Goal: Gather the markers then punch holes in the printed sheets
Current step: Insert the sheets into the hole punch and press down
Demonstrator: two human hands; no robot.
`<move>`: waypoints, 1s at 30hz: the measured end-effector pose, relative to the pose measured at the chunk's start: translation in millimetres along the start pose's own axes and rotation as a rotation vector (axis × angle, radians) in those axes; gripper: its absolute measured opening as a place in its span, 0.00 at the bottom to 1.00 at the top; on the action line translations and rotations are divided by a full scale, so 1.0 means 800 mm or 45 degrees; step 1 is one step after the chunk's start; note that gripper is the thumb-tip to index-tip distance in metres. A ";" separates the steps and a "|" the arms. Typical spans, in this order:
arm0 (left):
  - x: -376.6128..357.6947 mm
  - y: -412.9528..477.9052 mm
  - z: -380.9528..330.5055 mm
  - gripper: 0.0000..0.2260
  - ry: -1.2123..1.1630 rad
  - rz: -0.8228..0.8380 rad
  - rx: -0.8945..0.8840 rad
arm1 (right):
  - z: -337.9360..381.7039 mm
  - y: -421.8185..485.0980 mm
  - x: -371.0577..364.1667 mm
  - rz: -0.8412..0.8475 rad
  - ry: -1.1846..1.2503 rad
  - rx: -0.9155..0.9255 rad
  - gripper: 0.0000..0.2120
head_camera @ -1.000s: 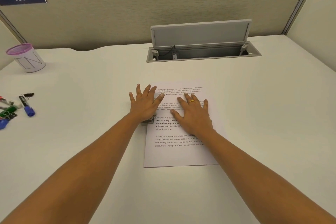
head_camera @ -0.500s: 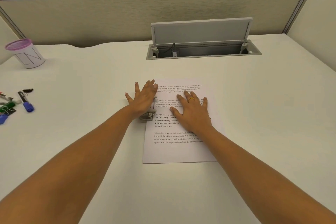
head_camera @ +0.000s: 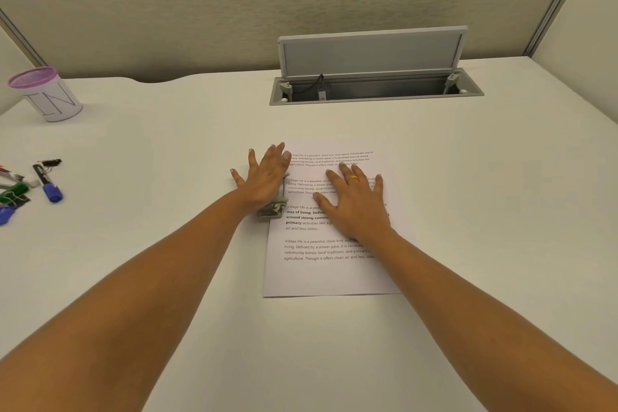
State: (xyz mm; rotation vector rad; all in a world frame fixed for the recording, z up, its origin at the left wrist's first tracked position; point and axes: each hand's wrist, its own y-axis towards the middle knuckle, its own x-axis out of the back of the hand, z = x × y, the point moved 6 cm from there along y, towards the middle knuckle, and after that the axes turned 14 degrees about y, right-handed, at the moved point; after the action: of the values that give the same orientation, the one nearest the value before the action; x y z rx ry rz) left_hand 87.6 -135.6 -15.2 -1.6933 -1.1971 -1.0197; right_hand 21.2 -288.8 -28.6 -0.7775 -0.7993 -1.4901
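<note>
White printed sheets (head_camera: pixel 334 273) lie in the middle of the desk. A grey metal hole punch (head_camera: pixel 273 209) sits on their left edge, mostly hidden under my left hand (head_camera: pixel 264 177), which lies flat on top of it with fingers spread. My right hand (head_camera: pixel 354 207), wearing a gold ring, rests palm down on the text with fingers apart. Several markers lie loose at the far left edge of the desk: a blue-capped one (head_camera: pixel 50 189) and a green one (head_camera: pixel 13 192) among them.
A white cup with a pink mesh rim (head_camera: pixel 50 97) stands at the back left. Black binder clips (head_camera: pixel 52 163) lie among the markers. An open grey cable hatch (head_camera: pixel 374 87) is set into the desk behind the sheets. Partition walls close the back and right.
My left hand has turned and drawn its fingers closer together over the punch, its thumb swinging out to the left. The right hand and the sheets have stayed put.
</note>
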 end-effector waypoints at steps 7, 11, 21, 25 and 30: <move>-0.002 0.000 0.003 0.24 -0.011 0.012 0.007 | 0.000 0.000 0.001 0.008 -0.007 0.002 0.29; -0.003 0.000 0.003 0.23 -0.026 0.013 -0.006 | 0.000 0.000 0.000 0.010 -0.012 0.002 0.29; -0.008 -0.001 0.006 0.23 -0.014 0.023 0.007 | 0.000 0.002 -0.001 0.009 -0.013 -0.002 0.29; -0.006 -0.002 0.005 0.23 -0.011 0.022 0.022 | 0.000 0.002 -0.001 0.006 -0.003 0.000 0.29; -0.007 -0.002 0.005 0.23 -0.023 0.025 0.022 | 0.000 0.001 0.000 0.008 -0.003 0.000 0.29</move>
State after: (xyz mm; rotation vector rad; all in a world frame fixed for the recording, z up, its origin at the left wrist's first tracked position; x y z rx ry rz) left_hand 85.1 -133.4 -21.3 -1.7007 -1.1954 -0.9812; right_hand 21.7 -288.9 -28.7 -0.7815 -0.7980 -1.4836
